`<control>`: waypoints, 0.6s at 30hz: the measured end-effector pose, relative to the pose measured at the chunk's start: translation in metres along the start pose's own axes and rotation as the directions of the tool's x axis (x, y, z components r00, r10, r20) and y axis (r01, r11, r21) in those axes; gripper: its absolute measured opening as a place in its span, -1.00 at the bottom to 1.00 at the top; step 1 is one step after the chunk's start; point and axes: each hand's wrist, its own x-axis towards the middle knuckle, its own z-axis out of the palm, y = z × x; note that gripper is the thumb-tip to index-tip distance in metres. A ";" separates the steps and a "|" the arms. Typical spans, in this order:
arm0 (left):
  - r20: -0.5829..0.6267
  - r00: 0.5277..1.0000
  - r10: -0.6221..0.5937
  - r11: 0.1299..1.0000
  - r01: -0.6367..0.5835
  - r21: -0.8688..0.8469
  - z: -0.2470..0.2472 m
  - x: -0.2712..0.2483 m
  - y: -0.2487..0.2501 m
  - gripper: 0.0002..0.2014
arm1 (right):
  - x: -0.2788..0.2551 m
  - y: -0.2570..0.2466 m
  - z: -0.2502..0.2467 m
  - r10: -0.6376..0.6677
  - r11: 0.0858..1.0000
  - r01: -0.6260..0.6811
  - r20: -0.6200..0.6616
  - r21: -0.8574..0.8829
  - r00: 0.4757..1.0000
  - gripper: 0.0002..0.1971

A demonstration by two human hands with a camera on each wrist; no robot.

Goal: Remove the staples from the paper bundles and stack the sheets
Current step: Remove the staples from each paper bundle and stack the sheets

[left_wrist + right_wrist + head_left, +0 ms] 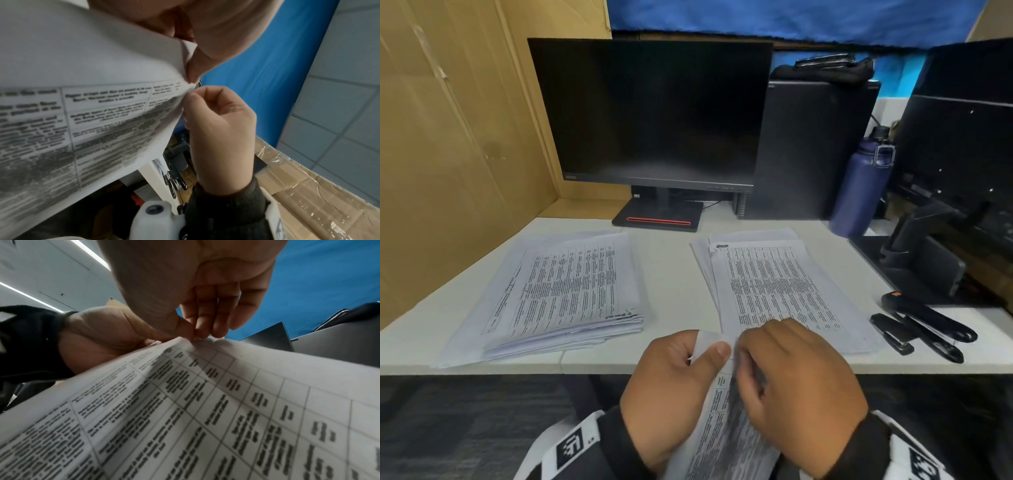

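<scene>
I hold a printed paper bundle (722,431) upright in front of the desk edge. My left hand (705,356) grips its top corner, thumb on the front sheet. My right hand (748,373) has curled fingers pinching that same corner. In the left wrist view the left thumb (197,68) folds the bundle (82,105) at the corner while the right hand (191,97) nips its edge. The right wrist view shows the right fingertips (197,332) meeting on the bundle's (205,402) top edge, with the left hand (98,340) behind. No staple can be made out.
A thick paper stack (561,294) lies on the left of the white desk (671,274) and another paper stack (774,287) on the right. Black hand tools (924,325) lie at the right edge. Behind stand a monitor (650,113) and a blue bottle (859,185).
</scene>
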 end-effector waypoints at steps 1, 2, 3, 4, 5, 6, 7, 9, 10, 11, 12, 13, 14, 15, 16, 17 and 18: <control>0.004 1.000 0.006 1.000 -0.006 0.015 0.000 0.000 -0.001 -0.66 | 0.000 -0.001 0.000 0.002 1.000 -0.002 -0.002 -0.023 1.000 -0.89; 0.007 1.000 0.017 0.999 -0.017 0.034 0.001 -0.001 -0.001 -0.67 | 0.000 -0.002 0.000 0.005 0.999 -0.005 0.004 -0.041 1.000 -0.90; 0.012 1.000 0.025 0.999 -0.025 0.047 0.001 -0.002 -0.001 -0.69 | 0.000 -0.003 0.000 0.009 0.999 -0.008 0.014 -0.049 1.000 -0.90; 0.021 0.999 0.029 0.999 -0.030 0.046 0.002 -0.002 -0.001 -0.71 | 0.000 -0.004 0.000 0.016 0.999 -0.014 0.025 -0.042 1.000 -0.91; 0.030 0.999 0.030 0.999 -0.031 0.032 0.003 -0.003 0.000 -0.73 | 0.000 -0.005 0.001 0.028 0.999 -0.027 0.037 -0.017 0.999 -0.91; 0.040 0.999 0.034 0.999 -0.035 0.018 0.004 -0.004 0.000 -0.74 | -0.001 -0.005 0.002 0.047 0.999 -0.049 0.050 0.023 0.998 -0.90; 0.043 0.998 0.041 0.999 -0.041 0.006 0.005 -0.004 0.001 -0.76 | -0.002 -0.004 0.005 0.074 0.994 -0.079 0.061 0.075 0.995 -0.88; 0.036 0.998 0.054 0.998 -0.053 -0.013 0.008 -0.003 0.000 -0.83 | -0.004 -0.002 0.010 0.185 0.959 -0.195 0.069 0.207 0.980 -0.86; 0.034 0.998 0.054 0.998 -0.053 -0.030 0.009 -0.003 -0.001 -0.84 | -0.005 -0.001 0.011 0.257 0.920 -0.269 0.079 0.286 0.963 -0.83; 0.034 0.998 0.049 0.997 -0.047 -0.055 0.011 -0.002 -0.001 -0.83 | -0.005 -0.001 0.013 0.317 0.867 -0.335 0.110 0.369 0.942 -0.81; 0.035 0.999 0.036 0.995 -0.033 -0.089 0.012 0.000 -0.002 -0.82 | -0.005 -0.001 0.014 0.358 0.807 -0.380 0.137 0.452 0.924 -0.80; 0.039 0.999 0.018 0.991 -0.013 -0.130 0.012 0.001 -0.002 -0.82 | -0.004 -0.002 0.014 0.385 0.751 -0.406 0.153 0.520 0.910 -0.81; 0.044 0.999 0.000 0.985 0.007 -0.170 0.012 0.003 -0.002 -0.82 | -0.003 -0.003 0.013 0.406 0.707 -0.420 0.160 0.569 0.900 -0.81; 0.049 0.999 -0.014 0.979 0.024 -0.203 0.011 0.005 -0.003 -0.82 | -0.002 -0.004 0.012 0.420 0.677 -0.424 0.158 0.602 0.894 -0.81; 0.054 0.998 -0.026 0.973 0.037 -0.228 0.009 0.008 -0.003 -0.85 | -0.002 -0.006 0.013 0.428 0.661 -0.420 0.147 0.622 0.892 -0.81; 0.062 0.998 -0.030 0.967 0.044 -0.249 0.008 0.010 -0.003 -0.87 | -0.002 -0.007 0.014 0.430 0.657 -0.411 0.133 0.632 0.893 -0.81; 0.069 0.997 -0.026 0.963 0.043 -0.266 0.006 0.011 -0.004 -0.85 | -0.003 -0.007 0.015 0.431 0.658 -0.403 0.120 0.636 0.894 -0.81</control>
